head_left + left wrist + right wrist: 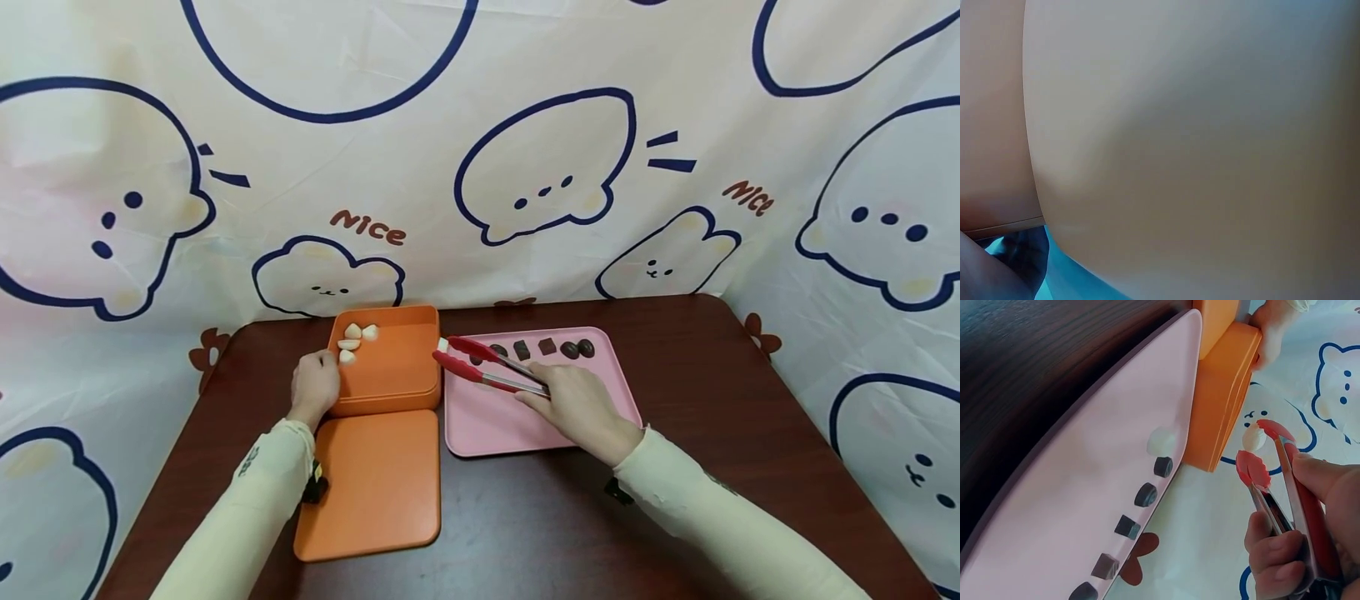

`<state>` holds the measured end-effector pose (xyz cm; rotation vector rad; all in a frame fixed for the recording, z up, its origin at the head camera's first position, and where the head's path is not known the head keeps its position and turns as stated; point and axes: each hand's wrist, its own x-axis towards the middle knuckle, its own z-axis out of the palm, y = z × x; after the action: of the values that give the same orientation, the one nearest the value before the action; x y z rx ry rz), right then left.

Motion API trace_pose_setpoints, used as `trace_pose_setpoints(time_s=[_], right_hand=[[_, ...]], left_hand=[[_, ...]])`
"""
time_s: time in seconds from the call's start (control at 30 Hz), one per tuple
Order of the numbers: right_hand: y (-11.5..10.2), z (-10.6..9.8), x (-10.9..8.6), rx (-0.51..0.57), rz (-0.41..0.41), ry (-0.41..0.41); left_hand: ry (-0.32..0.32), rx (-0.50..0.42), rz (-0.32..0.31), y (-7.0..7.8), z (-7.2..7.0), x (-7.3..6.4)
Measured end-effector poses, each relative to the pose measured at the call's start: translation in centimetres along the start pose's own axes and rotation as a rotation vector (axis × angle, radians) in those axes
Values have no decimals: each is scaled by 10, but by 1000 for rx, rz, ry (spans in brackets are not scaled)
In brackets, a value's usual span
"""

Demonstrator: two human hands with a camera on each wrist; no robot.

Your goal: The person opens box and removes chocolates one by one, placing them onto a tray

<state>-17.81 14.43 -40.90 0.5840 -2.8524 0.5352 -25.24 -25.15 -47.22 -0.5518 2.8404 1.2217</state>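
Note:
My right hand [581,408] grips metal tongs [517,375] with red tips, over the left part of a pink tray [510,429]. A small white piece [1254,437], like white chocolate, is at the tongs' tips, near the right wall of an orange box [405,402]. My left hand [315,383] holds the box by its left side, fingers curled at the wall. Several white pieces [352,332] lie in the box's upper left. Dark chocolates [1127,527], some square and some rounded, form a row along the tray's far edge; the tongs partly cover this row in the head view.
A flat orange lid [375,483] lies in front of the box, beneath my left forearm. Box, lid and tray share a dark brown table [517,533]. A white cloth [420,183] with blue cartoon outlines hangs behind the table and at its sides.

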Motion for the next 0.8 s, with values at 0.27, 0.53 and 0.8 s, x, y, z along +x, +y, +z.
trace_pose_setpoints(time_s=[0.27,0.53,0.8], right_hand=[[12,-6,-9,-7,-1,0],[24,-15,-17,-74,29,-15],[38,-23,-28,-114,40,-37]], left_hand=[[8,0,8,-2,1,-1],[14,5,21,-3,0,-1],[11,-5,25,-2,1,0]])
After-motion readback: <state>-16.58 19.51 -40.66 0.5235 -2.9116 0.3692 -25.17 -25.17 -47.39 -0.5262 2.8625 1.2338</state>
